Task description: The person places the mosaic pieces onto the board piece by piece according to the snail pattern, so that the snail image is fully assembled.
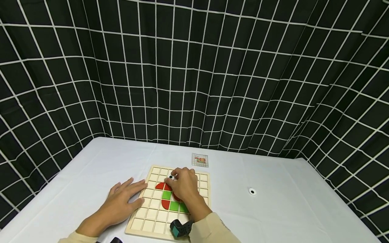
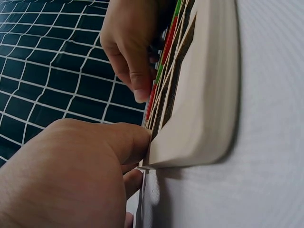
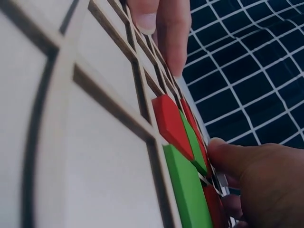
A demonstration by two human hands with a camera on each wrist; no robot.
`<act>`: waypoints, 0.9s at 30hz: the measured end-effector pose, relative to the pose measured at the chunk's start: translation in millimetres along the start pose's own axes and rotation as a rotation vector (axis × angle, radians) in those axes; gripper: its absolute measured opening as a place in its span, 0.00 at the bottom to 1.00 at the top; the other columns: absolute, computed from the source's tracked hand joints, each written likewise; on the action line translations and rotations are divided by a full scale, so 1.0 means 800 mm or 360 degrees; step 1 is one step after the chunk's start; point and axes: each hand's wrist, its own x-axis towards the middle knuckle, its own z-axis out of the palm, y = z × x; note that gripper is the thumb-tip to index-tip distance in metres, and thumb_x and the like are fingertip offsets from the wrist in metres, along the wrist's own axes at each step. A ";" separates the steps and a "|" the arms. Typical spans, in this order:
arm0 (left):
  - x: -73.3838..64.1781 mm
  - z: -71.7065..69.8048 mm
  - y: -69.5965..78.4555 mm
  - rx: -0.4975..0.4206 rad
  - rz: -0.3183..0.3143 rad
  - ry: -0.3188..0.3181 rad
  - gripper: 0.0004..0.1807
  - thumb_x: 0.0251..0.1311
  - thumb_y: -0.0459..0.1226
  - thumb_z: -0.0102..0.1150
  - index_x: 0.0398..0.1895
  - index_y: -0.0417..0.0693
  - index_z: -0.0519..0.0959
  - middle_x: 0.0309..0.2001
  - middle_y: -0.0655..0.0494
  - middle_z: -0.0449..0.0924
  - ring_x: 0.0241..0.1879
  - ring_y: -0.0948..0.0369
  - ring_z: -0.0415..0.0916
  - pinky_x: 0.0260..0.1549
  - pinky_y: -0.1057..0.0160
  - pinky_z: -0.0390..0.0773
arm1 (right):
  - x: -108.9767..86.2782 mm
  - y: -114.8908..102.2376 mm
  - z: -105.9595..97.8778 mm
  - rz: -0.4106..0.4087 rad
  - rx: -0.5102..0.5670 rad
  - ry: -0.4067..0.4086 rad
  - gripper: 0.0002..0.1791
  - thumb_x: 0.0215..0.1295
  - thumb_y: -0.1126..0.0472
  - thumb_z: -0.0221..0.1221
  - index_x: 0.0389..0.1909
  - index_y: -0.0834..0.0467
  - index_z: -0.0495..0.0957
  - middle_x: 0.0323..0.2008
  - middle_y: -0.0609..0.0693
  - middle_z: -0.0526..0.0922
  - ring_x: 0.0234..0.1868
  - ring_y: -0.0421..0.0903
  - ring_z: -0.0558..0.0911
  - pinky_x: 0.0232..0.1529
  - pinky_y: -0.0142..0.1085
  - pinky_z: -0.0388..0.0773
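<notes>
A wooden grid board (image 1: 146, 224) lies on the table, with red pieces (image 1: 165, 204) and green pieces (image 1: 174, 206) set in some of its cells. Near the board's upper part, my right hand (image 1: 186, 185) pinches a white eye disc (image 1: 171, 177) with a black dot between thumb and index finger. That hand covers part of the pieces below it. My left hand (image 1: 121, 199) has its fingers spread, and its fingertips touch the board's left edge. In the left wrist view the left thumb (image 2: 128, 140) lies against the board's corner (image 2: 190, 147).
A second white eye disc (image 1: 252, 191) lies on the white table (image 1: 282, 209) to the right of the board. A small picture card (image 1: 200, 160) with a coloured grid pattern lies just beyond the board. Black curtain (image 1: 194, 74) with white grid lines surrounds the table's back and sides.
</notes>
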 end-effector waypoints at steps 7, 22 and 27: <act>0.001 0.004 0.001 -0.0006 -0.0003 -0.0019 0.22 0.62 0.41 0.61 0.60 0.49 0.77 0.63 0.53 0.72 0.68 0.41 0.55 0.62 0.35 0.42 | 0.000 0.002 0.001 0.0048 -0.0044 -0.0001 0.14 0.52 0.47 0.71 0.33 0.51 0.85 0.22 0.42 0.68 0.32 0.45 0.68 0.33 0.40 0.67; 0.002 0.008 0.001 0.0004 0.0015 -0.0006 0.22 0.62 0.41 0.61 0.60 0.49 0.77 0.63 0.53 0.72 0.68 0.41 0.56 0.61 0.36 0.42 | -0.005 0.028 -0.072 -0.0042 0.0384 0.0099 0.10 0.60 0.57 0.65 0.38 0.58 0.85 0.30 0.48 0.77 0.38 0.50 0.73 0.34 0.42 0.70; 0.001 0.003 -0.002 0.0021 0.0019 0.0018 0.22 0.61 0.40 0.62 0.59 0.49 0.78 0.63 0.53 0.72 0.67 0.41 0.56 0.61 0.36 0.43 | -0.017 0.047 -0.113 -0.0070 0.0367 0.0189 0.09 0.59 0.58 0.67 0.39 0.57 0.85 0.29 0.46 0.77 0.37 0.51 0.74 0.36 0.43 0.70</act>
